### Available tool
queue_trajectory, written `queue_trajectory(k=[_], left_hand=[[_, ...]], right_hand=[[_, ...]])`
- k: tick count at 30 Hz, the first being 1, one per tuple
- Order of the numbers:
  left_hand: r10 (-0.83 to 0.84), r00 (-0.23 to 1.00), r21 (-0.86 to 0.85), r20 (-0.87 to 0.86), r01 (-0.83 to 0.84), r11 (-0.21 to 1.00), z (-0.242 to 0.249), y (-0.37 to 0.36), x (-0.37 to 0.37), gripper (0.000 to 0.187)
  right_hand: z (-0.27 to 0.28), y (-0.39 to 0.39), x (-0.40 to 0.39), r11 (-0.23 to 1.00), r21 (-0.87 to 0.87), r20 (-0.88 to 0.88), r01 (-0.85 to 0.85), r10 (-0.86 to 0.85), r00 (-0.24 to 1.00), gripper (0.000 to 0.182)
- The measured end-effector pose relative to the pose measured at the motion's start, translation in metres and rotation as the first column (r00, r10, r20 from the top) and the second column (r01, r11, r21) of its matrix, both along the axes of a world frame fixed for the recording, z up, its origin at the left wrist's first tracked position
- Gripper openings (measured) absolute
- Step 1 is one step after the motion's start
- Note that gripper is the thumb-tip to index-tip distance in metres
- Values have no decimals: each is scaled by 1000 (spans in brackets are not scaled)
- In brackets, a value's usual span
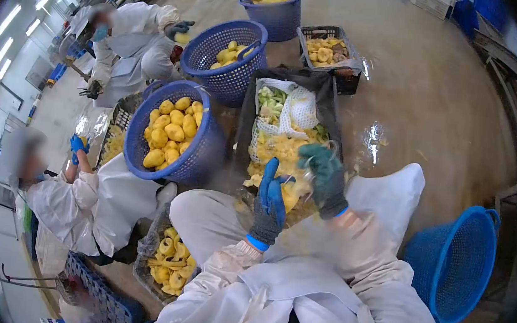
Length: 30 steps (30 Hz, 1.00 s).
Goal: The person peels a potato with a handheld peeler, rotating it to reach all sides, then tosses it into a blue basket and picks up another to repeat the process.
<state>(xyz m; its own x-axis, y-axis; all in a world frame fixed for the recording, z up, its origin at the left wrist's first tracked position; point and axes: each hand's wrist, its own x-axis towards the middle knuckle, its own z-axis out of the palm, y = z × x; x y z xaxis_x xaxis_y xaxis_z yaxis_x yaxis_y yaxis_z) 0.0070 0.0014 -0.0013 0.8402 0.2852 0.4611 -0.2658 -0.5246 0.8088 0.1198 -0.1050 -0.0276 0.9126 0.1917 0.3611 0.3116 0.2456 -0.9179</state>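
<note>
My left hand (270,202), in a blue and grey glove, is raised over the near end of a black crate (334,103), its fingers extended and close together. My right hand (323,174), in a green glove, is curled round something blurred and thin that I cannot make out. Between the hands is a yellow piece of fruit (291,193), partly hidden by them; which hand bears it is unclear. Beneath, yellow scraps (282,148) and green pieces (271,103) lie in the crate with white foam netting (298,109).
Left of the crate stands a blue basket (209,147) of yellow fruit, with two more behind. A crate of peeled pieces (169,262) is by my left knee, a blue basket (449,263) at right. Two co-workers in white sit at left.
</note>
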Motion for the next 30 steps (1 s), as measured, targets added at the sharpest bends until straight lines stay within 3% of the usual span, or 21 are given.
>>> queue_trajectory(k=[1,3,4,6,7,8,9,11,12,14,16,19,20,23,24,25,26,27,28,30], left_hand=[[-21,1000,-29,6,21,999,6,-2,-1,44],[-44,999,-270,-23,36,962,-4,-5,-6,42],[-57,998,-377,-28,42,925,-3,-3,-3,44],[-18,1000,-493,-24,4,870,-1,-4,4,42],[1,999,-557,-40,-23,830,-1,-8,1,41],[-25,999,-432,-38,6,902,3,-4,0,43],[-45,998,-301,-31,34,953,6,0,0,45],[-194,968,-701,-160,27,713,16,-7,-3,44],[-280,954,-929,-108,3,371,-2,1,2,43],[-302,937,-964,-173,-99,246,1,-2,1,48],[-348,911,-974,-221,-190,121,5,-8,6,54],[-408,896,-983,-179,-142,118,-5,-4,4,56],[-414,894,-983,-171,-128,131,-4,1,5,55],[-421,894,-980,-156,-87,180,-8,-3,-4,50],[-413,900,-972,-139,-44,232,-9,-7,-2,48],[-406,905,-958,-125,-3,287,-8,-9,-1,51],[-431,898,-978,-89,3,207,-7,-6,-1,57],[-453,890,-992,-54,5,127,-6,-2,-2,64],[-502,865,-995,18,-32,-90,-3,9,1,71],[-402,910,-958,-103,18,287,-16,7,-4,71]], right_hand=[[-4,-2,2,998,58,-126,-3,10,992,17],[-17,-6,18,984,180,-361,7,59,931,17],[-13,-13,26,940,340,-507,34,153,849,18],[-14,-7,24,996,90,-148,-16,29,989,16],[6,-4,7,993,87,-118,-81,91,989,17],[26,0,-9,986,83,-89,-146,153,984,17],[16,-6,-2,963,228,-195,-146,192,962,19],[-2,-15,20,857,506,-366,-102,320,874,22],[-3,-12,27,952,287,-423,110,23,906,24],[9,-7,3,999,-9,-6,31,-31,1000,23],[27,2,-20,967,164,-262,-194,233,937,22],[-28,-16,29,981,190,-364,50,23,931,21],[-23,-23,37,928,371,-329,27,104,939,18],[16,-9,-9,978,195,-155,-75,106,982,15],[1,0,-10,968,170,-260,-186,226,939,15],[-17,-3,-3,977,183,-265,-113,160,951,18],[-36,-13,11,979,197,-272,-46,99,957,21],[-34,-21,25,945,326,-346,12,107,932,19],[-32,-29,39,891,446,-411,86,118,904,18],[-1,-18,8,990,143,-161,-16,39,986,18]])
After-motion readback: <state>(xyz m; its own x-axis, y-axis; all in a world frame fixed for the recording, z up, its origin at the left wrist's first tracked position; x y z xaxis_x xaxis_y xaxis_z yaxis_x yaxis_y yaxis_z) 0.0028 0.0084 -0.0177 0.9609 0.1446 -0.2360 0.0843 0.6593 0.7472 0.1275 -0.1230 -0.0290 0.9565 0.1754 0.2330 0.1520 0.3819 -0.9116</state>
